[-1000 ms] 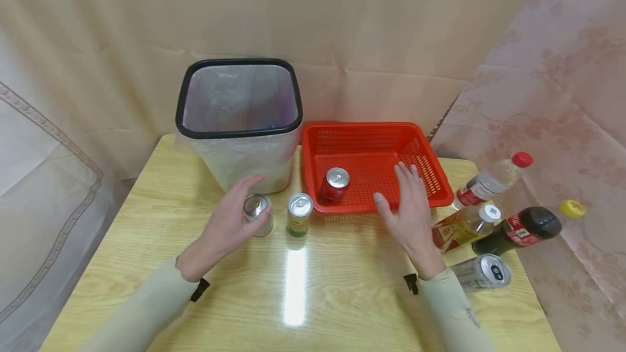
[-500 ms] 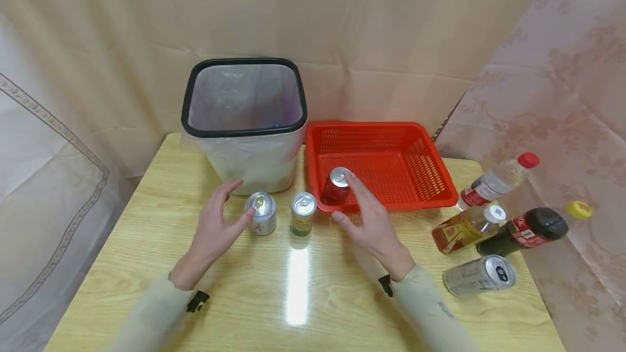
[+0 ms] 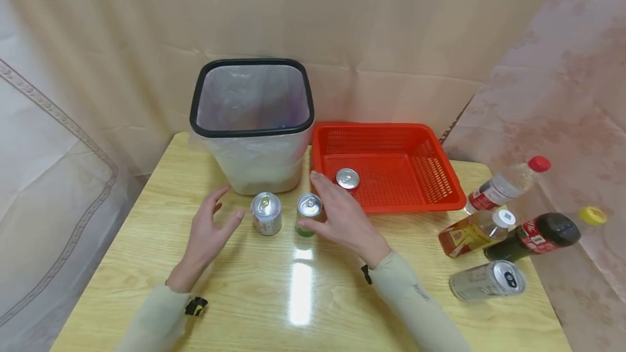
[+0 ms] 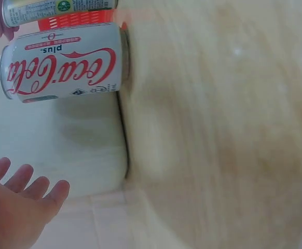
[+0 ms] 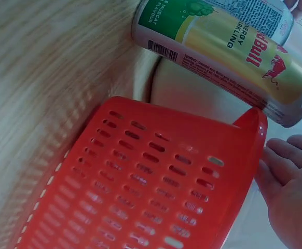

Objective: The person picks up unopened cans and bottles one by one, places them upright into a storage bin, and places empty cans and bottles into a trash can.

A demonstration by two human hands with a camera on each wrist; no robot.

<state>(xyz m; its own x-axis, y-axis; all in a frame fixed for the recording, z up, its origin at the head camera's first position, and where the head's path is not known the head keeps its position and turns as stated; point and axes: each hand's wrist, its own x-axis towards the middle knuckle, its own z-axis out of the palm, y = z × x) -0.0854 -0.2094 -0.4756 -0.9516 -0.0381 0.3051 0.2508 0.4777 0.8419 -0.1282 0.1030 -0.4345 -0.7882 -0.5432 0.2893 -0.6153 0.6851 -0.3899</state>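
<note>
My left hand [image 3: 204,235] hovers left of a white Coca-Cola plus can [image 3: 267,222], fingers spread and apart from it. That can [image 4: 63,62] stands upright on the table, red lettering visible in the left wrist view. Just right of it is a slim Red Bull can [image 3: 309,206], also upright, gold and green in the right wrist view [image 5: 234,52]. My right hand [image 3: 346,219] reaches in from the right, its fingers behind this can and its thumb in front. In the right wrist view a gap shows between those fingers [image 5: 280,161] and the can.
A lined bin [image 3: 251,133] with a black rim stands behind the cans. The red basket [image 3: 391,209] beside it holds a can [image 3: 348,178]. At right stand a red-capped bottle [image 3: 506,184], a tea bottle [image 3: 469,235], a cola bottle [image 3: 543,237] and a silver can [image 3: 481,281].
My left hand has drawn back leftward from around the Coca-Cola can, which stays standing. My right hand has moved left from over the basket's front to the Red Bull can.
</note>
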